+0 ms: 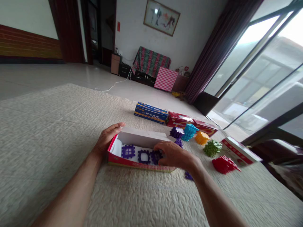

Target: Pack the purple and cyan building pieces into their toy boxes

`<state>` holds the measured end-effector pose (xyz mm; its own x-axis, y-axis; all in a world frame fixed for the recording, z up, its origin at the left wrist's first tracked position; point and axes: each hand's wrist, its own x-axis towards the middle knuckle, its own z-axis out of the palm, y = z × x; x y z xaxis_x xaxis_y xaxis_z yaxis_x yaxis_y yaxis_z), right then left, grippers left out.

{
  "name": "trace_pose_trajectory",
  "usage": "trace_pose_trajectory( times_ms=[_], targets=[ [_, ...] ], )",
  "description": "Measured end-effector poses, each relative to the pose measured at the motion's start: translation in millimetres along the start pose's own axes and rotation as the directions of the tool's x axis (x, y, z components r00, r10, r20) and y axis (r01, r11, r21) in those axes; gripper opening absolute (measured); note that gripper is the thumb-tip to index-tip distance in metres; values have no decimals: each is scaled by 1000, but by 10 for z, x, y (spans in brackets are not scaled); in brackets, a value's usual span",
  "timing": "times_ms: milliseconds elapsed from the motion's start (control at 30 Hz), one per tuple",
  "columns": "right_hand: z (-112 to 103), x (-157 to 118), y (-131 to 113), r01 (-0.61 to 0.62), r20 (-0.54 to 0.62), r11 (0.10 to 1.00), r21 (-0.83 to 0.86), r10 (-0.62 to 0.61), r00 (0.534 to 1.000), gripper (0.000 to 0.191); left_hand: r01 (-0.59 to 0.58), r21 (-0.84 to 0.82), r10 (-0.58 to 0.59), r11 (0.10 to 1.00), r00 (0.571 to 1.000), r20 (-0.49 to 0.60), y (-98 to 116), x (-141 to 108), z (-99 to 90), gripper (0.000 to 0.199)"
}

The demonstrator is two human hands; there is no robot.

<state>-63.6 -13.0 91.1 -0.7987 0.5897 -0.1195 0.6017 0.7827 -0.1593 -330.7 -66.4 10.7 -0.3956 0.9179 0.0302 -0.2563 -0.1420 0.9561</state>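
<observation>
An open red and white cardboard box [139, 166] lies lengthwise in front of me, with white lining inside. My left hand [107, 137] grips its left end, fingers reaching over the far corner. Inside lie a purple notched square building piece [128, 152] with a window-like grid and another purple square piece [144, 157] with an open middle. My right hand [170, 154] reaches into the right part of the box, thumb and fingers closed on a purple square building piece [155, 156]. That hand and forearm hide the right end of the box.
Beyond the box stand a blue box [151, 112] and red boxes [180, 119]. To the right sit stacks of purple [176, 132], light-blue [189, 131], yellow [202, 138], green [212, 148] and red pieces [225, 164], beside a white-and-red box [240, 151]. A loose purple piece [188, 175] lies by my right forearm.
</observation>
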Motion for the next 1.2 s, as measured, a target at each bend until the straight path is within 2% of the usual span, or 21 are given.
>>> trace_pose_trajectory(
  times_ms=[100,200,467,600,700,767,867,933,967,1033,1100,1167,1200],
  targets=[
    [19,73,27,52,101,996,-70,-45,994,42,13,-14,-13,1000,1000,15,-18,5,-13,50],
    [32,109,5,72,148,991,-114,-55,988,45,21,-40,-21,999,1000,12,-30,11,-21,48],
    [17,121,-39,79,141,987,-141,-59,988,44,26,-42,-26,999,1000,7,3,0,-4,48],
    [7,92,-33,7,111,987,-158,11,994,40,16,-33,-16,999,1000,-4,8,1,12,50],
    [4,40,-45,-9,66,987,-161,19,998,38,16,-31,-16,999,1000,3,-12,9,2,51],
    [-31,-26,-65,-16,-3,991,-132,16,1000,34,17,-25,-17,1000,1000,16,-31,17,-12,52],
    [-131,-173,-63,-36,-216,999,-39,27,976,26,12,-16,-11,1000,999,30,-46,23,-28,51],
    [-176,-274,19,-41,-429,998,42,55,902,20,10,-10,-9,1000,1000,19,-38,18,-27,50],
    [-175,-315,97,-54,-538,995,83,90,838,18,5,-3,-5,1000,1000,11,-30,13,-24,49],
    [-105,-372,327,-113,-721,978,176,206,661,17,-11,17,11,1000,1000,-1,-9,2,-12,47],
    [53,-396,619,-200,-822,938,284,346,453,18,-29,28,29,999,1000,-6,8,-7,2,45],
    [271,-399,901,-256,-835,897,361,433,340,22,-30,24,30,999,999,-17,19,-14,16,44],
    [389,-395,1015,-284,-823,878,384,465,326,24,-25,21,26,999,999,-22,23,-17,23,44]
  ],
)
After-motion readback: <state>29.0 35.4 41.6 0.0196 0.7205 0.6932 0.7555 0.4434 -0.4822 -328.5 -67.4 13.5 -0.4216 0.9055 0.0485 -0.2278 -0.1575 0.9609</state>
